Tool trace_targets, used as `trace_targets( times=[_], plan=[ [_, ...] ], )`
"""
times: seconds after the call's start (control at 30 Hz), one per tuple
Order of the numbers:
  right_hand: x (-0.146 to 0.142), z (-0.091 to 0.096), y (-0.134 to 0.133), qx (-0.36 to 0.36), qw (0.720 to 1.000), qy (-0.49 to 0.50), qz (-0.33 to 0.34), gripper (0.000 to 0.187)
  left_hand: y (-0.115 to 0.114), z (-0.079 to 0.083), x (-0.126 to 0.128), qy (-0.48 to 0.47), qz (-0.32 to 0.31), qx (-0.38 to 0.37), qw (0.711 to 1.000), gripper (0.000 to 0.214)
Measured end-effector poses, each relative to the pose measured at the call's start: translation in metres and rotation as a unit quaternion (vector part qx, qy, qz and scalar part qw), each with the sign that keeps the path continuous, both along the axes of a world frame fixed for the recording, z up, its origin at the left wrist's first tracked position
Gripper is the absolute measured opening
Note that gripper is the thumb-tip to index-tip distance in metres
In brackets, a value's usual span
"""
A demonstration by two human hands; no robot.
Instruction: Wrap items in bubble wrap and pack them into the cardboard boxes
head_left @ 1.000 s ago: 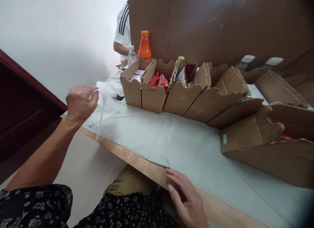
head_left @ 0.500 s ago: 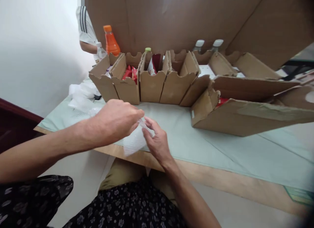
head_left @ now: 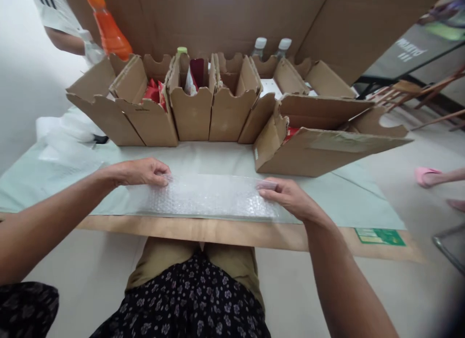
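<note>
A sheet of clear bubble wrap [head_left: 210, 197] is stretched sideways just over the front of the table, which has a pale green cover [head_left: 345, 197]. My left hand [head_left: 145, 173] pinches its left end between thumb and fingers. At the opposite end, my right hand [head_left: 285, 192] grips the upper right corner, thumb toward the middle. Whether the sheet rests on the cover or hangs slightly above it, I cannot tell.
Several open cardboard boxes [head_left: 192, 115] stand in a row behind the sheet; a longer box [head_left: 323, 151] is angled at right. More bubble wrap [head_left: 69, 139] lies at left. Behind are an orange bottle [head_left: 111, 33] and a person's arm [head_left: 67, 41]. A green card [head_left: 379, 236] lies at the front edge.
My hands were close together on the crumpled bubble wrap; now they are far apart and the sheet is spread out between them. The camera view has shifted right and downward.
</note>
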State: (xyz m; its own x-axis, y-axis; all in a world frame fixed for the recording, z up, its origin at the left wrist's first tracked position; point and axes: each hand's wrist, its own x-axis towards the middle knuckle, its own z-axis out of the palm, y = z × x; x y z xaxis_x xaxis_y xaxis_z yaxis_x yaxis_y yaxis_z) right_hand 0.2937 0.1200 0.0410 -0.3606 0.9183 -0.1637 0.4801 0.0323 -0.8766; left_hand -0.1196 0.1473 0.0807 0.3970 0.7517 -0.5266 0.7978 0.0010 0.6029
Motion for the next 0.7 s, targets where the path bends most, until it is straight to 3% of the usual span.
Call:
trace_targets(
  times=[0.13, 0.27, 0.33, 0.4, 0.5, 0.57, 0.63, 0.7],
  plan=[
    [0.013, -0.029, 0.008, 0.078, 0.981, -0.151, -0.090, 0.033, 0.004, -0.034, -0.006, 0.089, 0.058, 0.133, 0.985, 0.039],
    [0.026, -0.032, -0.008, 0.227, 0.893, -0.329, -0.206, 0.049, -0.026, -0.035, -0.015, 0.183, 0.124, 0.381, 0.898, 0.048],
    [0.010, -0.028, -0.018, 0.293, 0.879, -0.318, -0.199, 0.052, -0.048, -0.037, 0.000, 0.165, 0.086, 0.493, 0.850, 0.053],
    [-0.028, -0.026, -0.023, 0.334, 0.896, -0.267, -0.123, 0.049, -0.065, -0.047, 0.024, 0.107, -0.006, 0.557, 0.823, 0.063],
    [-0.095, -0.035, -0.023, 0.344, 0.914, -0.209, 0.055, 0.050, -0.075, -0.073, 0.056, 0.059, -0.154, 0.530, 0.832, 0.074],
    [-0.119, -0.046, -0.021, 0.328, 0.906, -0.233, 0.132, 0.053, -0.072, -0.090, 0.059, 0.094, -0.191, 0.470, 0.857, 0.073],
    [-0.115, -0.058, -0.022, 0.320, 0.895, -0.272, 0.151, 0.056, -0.065, -0.100, 0.050, 0.132, -0.193, 0.425, 0.874, 0.069],
    [-0.086, -0.067, -0.029, 0.321, 0.886, -0.312, 0.119, 0.055, -0.060, -0.103, 0.037, 0.140, -0.192, 0.408, 0.882, 0.068]
  ],
)
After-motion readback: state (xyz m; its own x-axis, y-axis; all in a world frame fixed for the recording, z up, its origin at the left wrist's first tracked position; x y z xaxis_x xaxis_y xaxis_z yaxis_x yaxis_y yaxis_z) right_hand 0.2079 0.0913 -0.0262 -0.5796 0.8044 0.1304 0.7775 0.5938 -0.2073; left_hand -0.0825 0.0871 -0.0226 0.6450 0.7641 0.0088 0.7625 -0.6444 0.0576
